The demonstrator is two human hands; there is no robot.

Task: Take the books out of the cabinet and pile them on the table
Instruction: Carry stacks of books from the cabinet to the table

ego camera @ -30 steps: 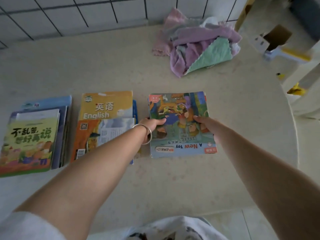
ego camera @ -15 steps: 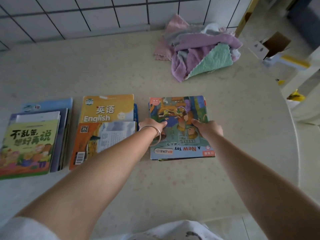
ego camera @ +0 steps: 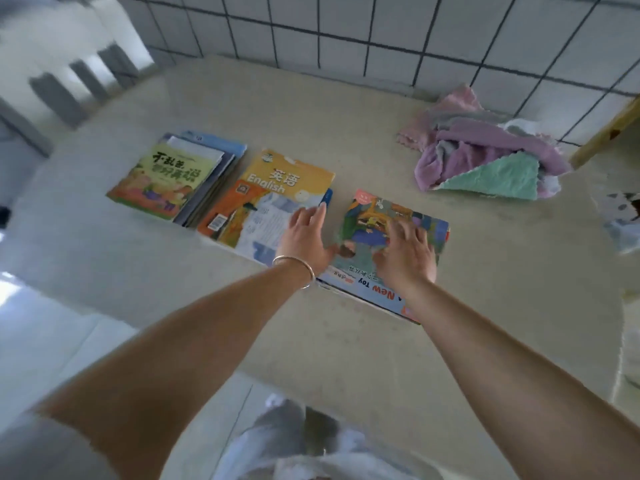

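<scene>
Both hands have loosened since a moment ago, when their fingers pressed on the "A New Toy" picture book (ego camera: pixel 388 237); the view has also swung left. Now the right hand (ego camera: pixel 405 258) hovers over that cover with fingers spread (blurred, contact uncertain), gripping nothing. The left hand (ego camera: pixel 306 237) lies open with straight fingers between this pile and the "English" textbook pile (ego camera: pixel 277 199). Every pile lies flat on the table (ego camera: pixel 346 341), a third under a green picture book (ego camera: pixel 166 178) farthest left. The cabinet is not in view, so the coming reach must leave the table; neither hand is plainly nearer.
</scene>
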